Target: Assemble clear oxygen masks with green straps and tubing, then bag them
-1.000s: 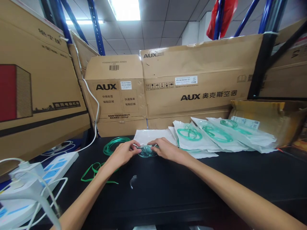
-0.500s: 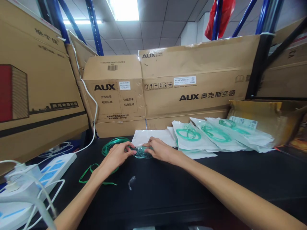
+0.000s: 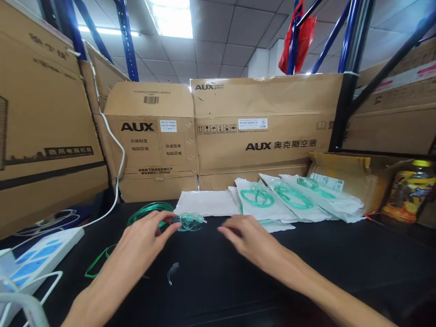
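A clear, green-tinted oxygen mask [image 3: 190, 221] lies on the black tabletop near the middle. Its left end is pinched between the thumb and fingers of my left hand [image 3: 150, 234]. Behind that hand sits a coil of green tubing [image 3: 145, 209], partly covered by it. My right hand [image 3: 250, 234] is off to the right of the mask, fingers loosely bent and thumb apart, holding nothing. Close in front lies a short clear bent plastic piece [image 3: 172, 272]. A green strap [image 3: 97, 264] shows beside my left forearm, which hides part of it.
White packs [image 3: 259, 200] with green tubing lie at the back right, beside a flat white pouch [image 3: 207, 203]. Cardboard boxes [image 3: 265, 156] wall the back. A power strip [image 3: 44, 256] with white cables is at left, a yellow-capped bottle [image 3: 408, 190] at right.
My right hand has let go of the mask and moved away to the right. My left hand still grips the mask's left end. The view has shifted slightly to the right.
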`<act>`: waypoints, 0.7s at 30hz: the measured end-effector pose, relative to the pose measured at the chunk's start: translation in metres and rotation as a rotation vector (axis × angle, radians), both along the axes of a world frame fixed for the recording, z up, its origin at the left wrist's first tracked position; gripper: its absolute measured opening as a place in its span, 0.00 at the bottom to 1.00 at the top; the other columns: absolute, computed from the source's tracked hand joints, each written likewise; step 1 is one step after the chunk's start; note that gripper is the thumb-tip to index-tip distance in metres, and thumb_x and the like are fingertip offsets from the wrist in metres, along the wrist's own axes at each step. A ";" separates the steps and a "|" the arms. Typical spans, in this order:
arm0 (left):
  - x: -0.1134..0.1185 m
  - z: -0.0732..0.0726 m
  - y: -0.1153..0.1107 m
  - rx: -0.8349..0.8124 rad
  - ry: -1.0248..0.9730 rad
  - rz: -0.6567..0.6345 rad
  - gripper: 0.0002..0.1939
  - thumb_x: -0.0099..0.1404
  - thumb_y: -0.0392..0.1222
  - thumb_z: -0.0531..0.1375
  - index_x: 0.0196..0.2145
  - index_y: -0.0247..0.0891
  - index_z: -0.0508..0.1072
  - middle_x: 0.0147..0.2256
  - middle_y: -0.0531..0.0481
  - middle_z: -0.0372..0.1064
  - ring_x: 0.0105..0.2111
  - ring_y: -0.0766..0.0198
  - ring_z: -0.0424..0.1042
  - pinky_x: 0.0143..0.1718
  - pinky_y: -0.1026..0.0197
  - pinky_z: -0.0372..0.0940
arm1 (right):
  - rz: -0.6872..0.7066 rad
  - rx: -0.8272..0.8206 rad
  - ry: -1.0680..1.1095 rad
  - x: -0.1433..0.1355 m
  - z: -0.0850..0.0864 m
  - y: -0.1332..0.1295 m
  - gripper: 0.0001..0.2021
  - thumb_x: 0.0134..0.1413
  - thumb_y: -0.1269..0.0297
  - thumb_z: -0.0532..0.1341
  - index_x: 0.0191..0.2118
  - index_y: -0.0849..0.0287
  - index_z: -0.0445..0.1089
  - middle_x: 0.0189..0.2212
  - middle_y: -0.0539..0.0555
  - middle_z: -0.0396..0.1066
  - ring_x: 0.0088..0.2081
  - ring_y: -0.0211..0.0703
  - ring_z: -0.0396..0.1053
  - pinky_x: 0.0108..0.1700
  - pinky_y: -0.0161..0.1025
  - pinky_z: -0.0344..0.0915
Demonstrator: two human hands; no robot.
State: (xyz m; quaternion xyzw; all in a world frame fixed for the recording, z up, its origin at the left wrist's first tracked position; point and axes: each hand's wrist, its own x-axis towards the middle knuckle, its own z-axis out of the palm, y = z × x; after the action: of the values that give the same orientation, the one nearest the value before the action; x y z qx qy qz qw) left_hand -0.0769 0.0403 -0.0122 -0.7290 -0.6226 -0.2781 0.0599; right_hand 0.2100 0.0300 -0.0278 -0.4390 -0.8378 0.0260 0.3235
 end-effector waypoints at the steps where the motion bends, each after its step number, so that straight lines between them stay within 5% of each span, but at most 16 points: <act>1: 0.009 -0.002 -0.010 -0.015 -0.023 -0.035 0.23 0.68 0.64 0.55 0.47 0.47 0.78 0.45 0.49 0.79 0.38 0.50 0.76 0.40 0.55 0.63 | -0.083 -0.015 0.030 0.022 -0.005 -0.006 0.20 0.72 0.52 0.53 0.39 0.56 0.78 0.36 0.54 0.79 0.39 0.49 0.75 0.44 0.39 0.65; 5: 0.057 -0.013 -0.044 -0.147 -0.115 -0.254 0.18 0.70 0.60 0.56 0.46 0.51 0.80 0.43 0.52 0.79 0.42 0.53 0.76 0.44 0.57 0.63 | -0.453 -0.016 0.049 0.106 -0.024 -0.007 0.27 0.69 0.47 0.50 0.32 0.58 0.79 0.26 0.55 0.78 0.32 0.53 0.75 0.35 0.39 0.64; 8: 0.098 -0.022 -0.060 -0.245 -0.130 -0.370 0.13 0.72 0.55 0.58 0.43 0.51 0.80 0.41 0.54 0.78 0.40 0.56 0.76 0.40 0.58 0.62 | -0.551 -0.023 0.074 0.138 -0.035 0.004 0.26 0.67 0.47 0.52 0.48 0.60 0.82 0.32 0.57 0.82 0.38 0.57 0.78 0.39 0.39 0.67; 12: 0.138 -0.034 -0.064 -0.306 -0.135 -0.526 0.11 0.72 0.52 0.59 0.41 0.49 0.80 0.38 0.54 0.78 0.38 0.59 0.76 0.37 0.59 0.59 | -0.582 -0.024 0.087 0.134 -0.039 0.014 0.30 0.67 0.46 0.52 0.63 0.61 0.71 0.23 0.51 0.77 0.28 0.49 0.72 0.34 0.39 0.65; 17: 0.158 -0.047 -0.057 -0.302 -0.217 -0.529 0.11 0.71 0.52 0.60 0.37 0.48 0.80 0.36 0.55 0.77 0.33 0.62 0.74 0.34 0.59 0.57 | -0.587 0.027 0.144 0.118 -0.030 0.016 0.27 0.66 0.45 0.53 0.46 0.60 0.82 0.18 0.52 0.71 0.23 0.45 0.65 0.32 0.39 0.62; 21: 0.157 -0.051 -0.052 -0.306 -0.294 -0.539 0.09 0.70 0.50 0.61 0.38 0.49 0.80 0.36 0.56 0.76 0.34 0.64 0.73 0.35 0.61 0.58 | -0.594 0.069 0.171 0.121 -0.023 0.017 0.24 0.65 0.47 0.54 0.46 0.59 0.81 0.25 0.54 0.77 0.26 0.47 0.70 0.34 0.40 0.64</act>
State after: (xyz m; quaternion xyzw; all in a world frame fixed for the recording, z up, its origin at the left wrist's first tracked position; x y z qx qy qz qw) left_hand 0.0804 -0.0114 -0.0629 -0.8199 -0.4441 -0.2896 -0.2161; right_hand 0.3308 0.0474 -0.0505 -0.6497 -0.6428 -0.0615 0.4012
